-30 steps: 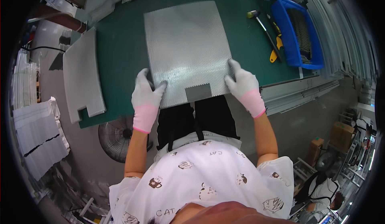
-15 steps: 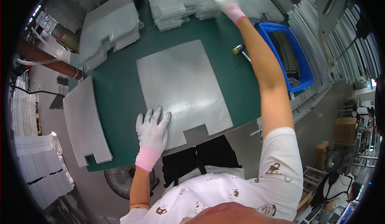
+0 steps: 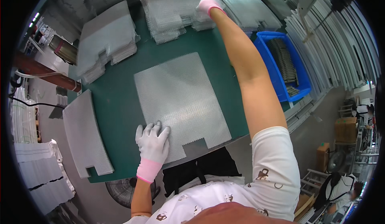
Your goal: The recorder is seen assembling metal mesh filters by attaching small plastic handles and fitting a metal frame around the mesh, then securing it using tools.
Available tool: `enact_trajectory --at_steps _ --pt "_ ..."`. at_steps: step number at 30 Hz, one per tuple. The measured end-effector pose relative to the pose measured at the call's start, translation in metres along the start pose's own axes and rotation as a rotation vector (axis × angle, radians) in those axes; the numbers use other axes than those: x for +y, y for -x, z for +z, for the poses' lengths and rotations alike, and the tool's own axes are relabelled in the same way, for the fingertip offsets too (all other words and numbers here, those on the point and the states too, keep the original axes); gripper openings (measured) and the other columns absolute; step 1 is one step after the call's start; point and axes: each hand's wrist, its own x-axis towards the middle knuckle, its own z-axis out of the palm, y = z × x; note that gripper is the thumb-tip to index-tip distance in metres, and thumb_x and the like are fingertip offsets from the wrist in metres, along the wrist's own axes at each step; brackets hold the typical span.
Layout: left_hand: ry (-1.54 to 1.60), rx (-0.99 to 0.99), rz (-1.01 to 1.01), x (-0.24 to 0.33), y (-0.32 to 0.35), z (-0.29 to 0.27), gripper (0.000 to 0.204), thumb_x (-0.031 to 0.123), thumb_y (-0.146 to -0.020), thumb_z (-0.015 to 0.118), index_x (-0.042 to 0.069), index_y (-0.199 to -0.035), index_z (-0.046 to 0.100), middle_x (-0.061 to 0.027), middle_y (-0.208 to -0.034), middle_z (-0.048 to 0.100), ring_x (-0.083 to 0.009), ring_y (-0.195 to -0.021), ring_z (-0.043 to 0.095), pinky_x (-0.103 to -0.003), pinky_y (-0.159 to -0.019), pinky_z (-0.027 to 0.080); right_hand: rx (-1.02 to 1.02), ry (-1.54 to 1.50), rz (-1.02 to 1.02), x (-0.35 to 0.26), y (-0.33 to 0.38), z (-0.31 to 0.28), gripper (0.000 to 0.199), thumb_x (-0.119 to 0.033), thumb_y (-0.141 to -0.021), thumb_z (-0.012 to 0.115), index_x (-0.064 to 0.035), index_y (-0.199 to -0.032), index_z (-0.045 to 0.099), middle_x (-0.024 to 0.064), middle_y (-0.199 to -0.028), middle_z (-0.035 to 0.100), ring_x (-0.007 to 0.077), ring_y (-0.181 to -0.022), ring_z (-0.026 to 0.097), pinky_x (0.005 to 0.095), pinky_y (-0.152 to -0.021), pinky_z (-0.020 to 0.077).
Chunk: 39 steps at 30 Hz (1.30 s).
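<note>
A silvery perforated mesh sheet (image 3: 180, 95) lies flat on the green table, a notch cut in its near edge. My left hand (image 3: 153, 146), in a white glove with a pink cuff, rests at the sheet's near left edge with its fingers spread. At the far side, my right hand (image 3: 209, 4), gloved alike, is at the right edge of a stack of mesh sheets (image 3: 166, 9). Its fingers look curled in; what they hold, if anything, is hidden. Right beside it is another stack of notched sheets (image 3: 250, 7).
More mesh sheets stand stacked at the far left (image 3: 106, 35), and a curved pile (image 3: 86, 132) lies at the left edge. A blue bin (image 3: 306, 81) of dark ribbed parts stands on the right, near long pale strips (image 3: 321, 55). Below is a floor fan (image 3: 122, 192).
My right hand has moved left and its fingers have drawn in. The right forearm now covers the hammer-like tool. My left hand stays on the sheet; the whole view has shifted slightly.
</note>
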Motion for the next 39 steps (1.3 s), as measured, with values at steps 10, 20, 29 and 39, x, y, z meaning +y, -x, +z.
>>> enact_trajectory --at_steps 10,20,29,39 --pt "0.102 0.003 -0.086 0.002 -0.009 -0.001 0.035 0.016 -0.073 0.07 0.011 -0.106 0.064 -0.0097 -0.11 0.062 -0.0278 -0.109 0.056 -0.052 -0.104 0.031 0.076 -1.671 -0.38 0.016 -0.016 -0.052 0.027 -0.005 -0.084 0.066 -0.0008 -0.109 0.061 0.0052 -0.088 0.067 0.0172 -0.074 0.063 0.0298 -0.07 0.052" --pt "-0.001 0.361 0.015 -0.002 0.008 -0.004 0.038 0.02 -0.069 0.074 0.011 -0.104 0.064 -0.0079 -0.109 0.059 -0.0269 -0.105 0.057 -0.045 -0.094 0.039 -0.151 -1.972 -0.59 0.038 0.119 -0.039 0.032 -0.001 -0.09 0.057 -0.0022 -0.122 0.054 0.0108 -0.117 0.061 0.0169 -0.097 0.059 0.0308 -0.082 0.0513" --pt "1.789 0.597 -0.45 -0.007 -0.013 -0.051 0.046 0.018 -0.088 0.064 -0.008 -0.124 0.053 -0.0142 -0.109 0.061 -0.0158 -0.087 0.062 -0.026 -0.077 0.049 -0.318 -1.823 -0.277 0.093 0.346 -0.01 0.028 -0.002 -0.09 0.059 0.0003 -0.118 0.054 0.0107 -0.105 0.065 0.0101 -0.087 0.062 0.0212 -0.074 0.0523" --pt "0.87 0.216 -0.736 0.011 0.018 -0.006 0.055 0.021 -0.084 0.07 -0.004 -0.129 0.052 -0.0037 -0.079 0.063 -0.0045 -0.064 0.054 -0.019 -0.06 0.046 -0.239 -1.03 0.002 0.126 0.436 0.034 0.048 -0.014 -0.083 0.069 0.0096 -0.123 0.054 0.0049 -0.09 0.064 0.0052 -0.071 0.053 0.0195 -0.064 0.0461"
